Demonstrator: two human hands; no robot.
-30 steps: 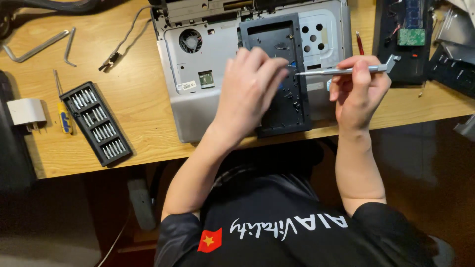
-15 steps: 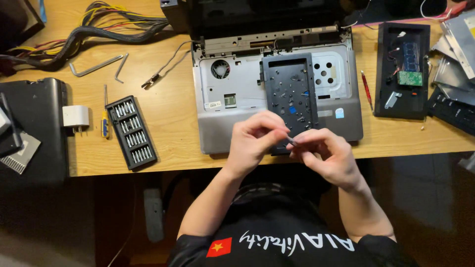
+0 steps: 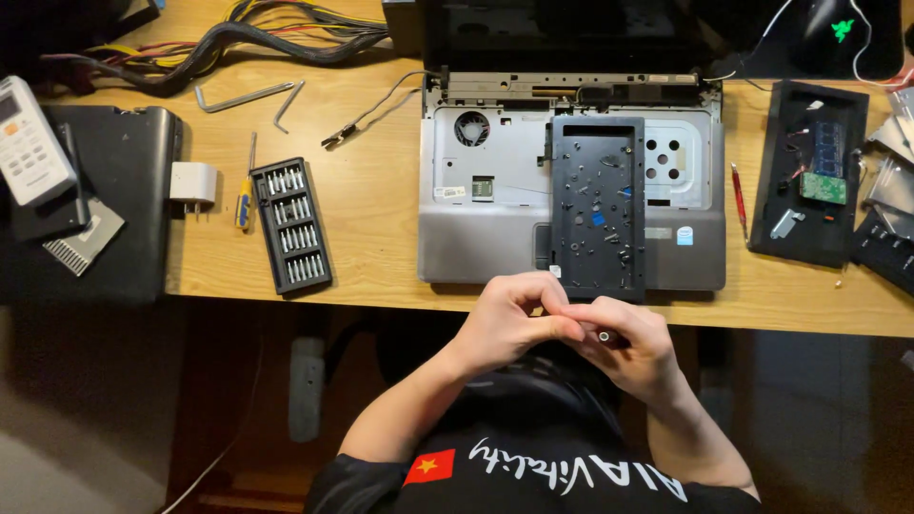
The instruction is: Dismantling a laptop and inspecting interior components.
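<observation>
holding a small silver driver (image 3: 603, 335), both hands meet just off the front edge of the table (image 3: 381, 228), below the laptop (image 3: 495, 238). left hand (image 3: 509, 319) is curled, fingertips (image 3: 562, 324) pinched onto the right hand's fingers where the tool sits. right hand (image 3: 633, 347) is closed around the driver; only its round metal end shows between the fingers, rest is hidden. cannot tell if the left hand actually grips the tool or just touches it.

laptop is stripped, keyboard off, silver top case open to view, fan (image 3: 471, 128) at its back left. a black panel (image 3: 598, 205) lies across the case right of centre, dotted with small screws, its front end reaching the laptop's front edge, just above the hands.

left of the laptop: black bit set (image 3: 290, 227), lid open, near the front edge, tilted slightly. yellow-blue screwdriver (image 3: 245, 200) just beside it on the left, white charger (image 3: 193, 183) further left. two hex keys (image 3: 248, 95) toward the back of the table, cable bundle (image 3: 238, 38) at the back left corner. dark box (image 3: 124, 200) on the left edge, white remote (image 3: 29, 143) lying on it.

right of the laptop: red pen (image 3: 740, 200), then a black tray (image 3: 809, 171) with a green board (image 3: 823, 187) in it, near the right edge.
</observation>
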